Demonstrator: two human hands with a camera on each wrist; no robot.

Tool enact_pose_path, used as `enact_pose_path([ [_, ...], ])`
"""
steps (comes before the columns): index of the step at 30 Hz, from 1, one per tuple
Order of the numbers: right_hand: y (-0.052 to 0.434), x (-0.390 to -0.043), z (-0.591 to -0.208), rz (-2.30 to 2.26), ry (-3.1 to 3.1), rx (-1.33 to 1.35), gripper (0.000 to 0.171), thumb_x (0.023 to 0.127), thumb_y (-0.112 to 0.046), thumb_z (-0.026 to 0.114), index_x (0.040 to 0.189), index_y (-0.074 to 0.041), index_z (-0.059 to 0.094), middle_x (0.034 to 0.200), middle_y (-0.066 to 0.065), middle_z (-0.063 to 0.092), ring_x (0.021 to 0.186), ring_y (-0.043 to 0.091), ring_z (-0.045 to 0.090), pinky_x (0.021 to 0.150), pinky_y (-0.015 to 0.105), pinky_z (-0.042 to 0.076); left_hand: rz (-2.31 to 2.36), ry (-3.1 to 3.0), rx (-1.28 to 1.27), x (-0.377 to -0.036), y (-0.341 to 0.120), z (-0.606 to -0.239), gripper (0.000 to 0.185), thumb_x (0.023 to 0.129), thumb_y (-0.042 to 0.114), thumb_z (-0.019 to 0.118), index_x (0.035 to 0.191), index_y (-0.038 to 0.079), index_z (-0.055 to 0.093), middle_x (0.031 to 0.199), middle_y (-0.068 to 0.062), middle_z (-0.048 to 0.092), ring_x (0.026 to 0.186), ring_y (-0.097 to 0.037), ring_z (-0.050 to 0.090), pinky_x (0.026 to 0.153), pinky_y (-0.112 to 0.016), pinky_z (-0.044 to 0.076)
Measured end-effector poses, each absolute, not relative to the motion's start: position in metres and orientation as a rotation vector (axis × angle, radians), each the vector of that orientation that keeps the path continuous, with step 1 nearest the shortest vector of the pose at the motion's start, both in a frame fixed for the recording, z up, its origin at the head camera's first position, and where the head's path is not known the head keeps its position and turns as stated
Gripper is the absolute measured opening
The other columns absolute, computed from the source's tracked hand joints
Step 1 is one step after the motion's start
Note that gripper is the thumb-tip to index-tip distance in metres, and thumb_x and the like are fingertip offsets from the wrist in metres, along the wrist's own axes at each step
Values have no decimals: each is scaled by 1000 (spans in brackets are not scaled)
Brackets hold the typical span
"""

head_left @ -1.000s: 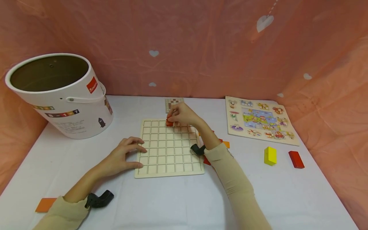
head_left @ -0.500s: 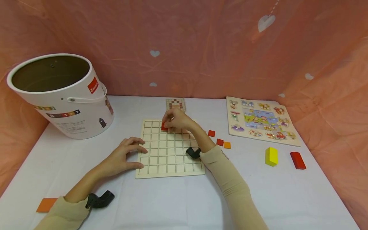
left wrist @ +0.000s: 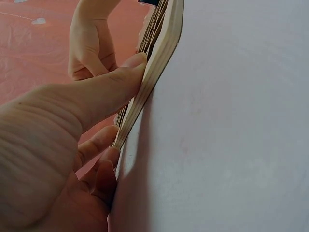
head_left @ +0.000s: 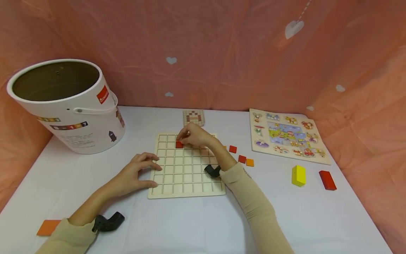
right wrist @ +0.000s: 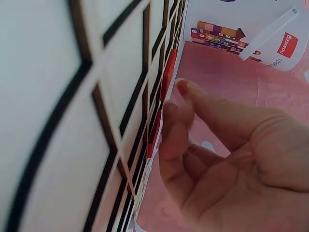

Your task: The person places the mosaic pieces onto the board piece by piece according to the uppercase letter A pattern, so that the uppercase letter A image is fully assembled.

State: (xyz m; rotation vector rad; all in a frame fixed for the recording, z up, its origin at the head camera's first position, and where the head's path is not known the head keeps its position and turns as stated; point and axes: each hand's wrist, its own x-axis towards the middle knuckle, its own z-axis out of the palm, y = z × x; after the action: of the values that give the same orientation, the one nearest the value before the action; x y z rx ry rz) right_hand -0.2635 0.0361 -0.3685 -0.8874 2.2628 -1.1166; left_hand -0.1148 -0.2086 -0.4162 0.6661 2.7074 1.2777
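Note:
A square wooden grid board [head_left: 188,180] lies flat on the white table. My left hand [head_left: 139,173] rests along its left edge, thumb and fingertips touching the rim, fingers relaxed. My right hand [head_left: 196,135] is over the board's far rows, its fingertips right at a red square tile [head_left: 179,144] lying in a cell near the far left. In the right wrist view, that red tile [right wrist: 168,70] and another red tile [right wrist: 154,133] sit in the grid; thumb and forefinger are beside them with nothing visible between. The head view hides the second tile behind the right hand.
Red tiles [head_left: 233,149] and an orange tile [head_left: 250,162] lie right of the board. A pattern card [head_left: 194,117] lies behind it. Around are a white bucket [head_left: 79,130], a picture puzzle [head_left: 287,135], yellow block [head_left: 298,175], red block [head_left: 327,180] and orange piece [head_left: 48,228].
My right hand has shifted left and slightly nearer with the red tile, which now lies in a cell of the board. The left hand keeps its place on the board's edge.

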Motion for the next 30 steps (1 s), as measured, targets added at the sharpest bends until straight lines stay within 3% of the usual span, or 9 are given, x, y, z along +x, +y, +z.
enact_pose_path([
  [3, 35, -264, -368, -1055, 2304, -931, 16, 94, 4, 64, 106, 5, 74, 107, 16, 72, 88, 20, 65, 74, 25, 51, 1277, 2701, 662, -115, -210, -415, 37, 76, 27, 87, 108, 18, 72, 135, -9, 51, 130, -35, 37, 104, -61, 31],
  [10, 47, -265, -361, -1074, 2300, -1006, 22, 96, 1, 60, 116, 6, 69, 113, 18, 69, 97, 26, 64, 78, 27, 51, 1278, 2699, 657, -115, -210, -415, 37, 76, 27, 87, 108, 17, 72, 135, -9, 50, 130, -35, 37, 104, -61, 31],
  [18, 121, -269, -344, -1104, 2279, -941, 32, 92, 1, 65, 123, 10, 63, 107, 22, 68, 100, 33, 64, 87, 42, 53, 1280, 2708, 679, -114, -208, -415, 37, 76, 27, 87, 107, 17, 71, 134, -8, 51, 127, -32, 40, 103, -57, 34],
  [24, 178, -264, -348, -1029, 2308, -825, 35, 89, 2, 69, 123, 6, 64, 118, 20, 66, 109, 34, 58, 97, 48, 48, 1274, 2708, 674, -114, -207, -415, 37, 75, 27, 88, 107, 16, 72, 134, -8, 51, 127, -32, 40, 103, -57, 34],
  [30, 200, -256, -363, -981, 2306, -771, 37, 86, 0, 72, 123, 2, 65, 123, 16, 62, 113, 32, 55, 100, 49, 42, 1271, 2713, 675, -114, -207, -414, 37, 75, 27, 88, 107, 17, 72, 134, -8, 51, 127, -32, 40, 103, -56, 33],
])
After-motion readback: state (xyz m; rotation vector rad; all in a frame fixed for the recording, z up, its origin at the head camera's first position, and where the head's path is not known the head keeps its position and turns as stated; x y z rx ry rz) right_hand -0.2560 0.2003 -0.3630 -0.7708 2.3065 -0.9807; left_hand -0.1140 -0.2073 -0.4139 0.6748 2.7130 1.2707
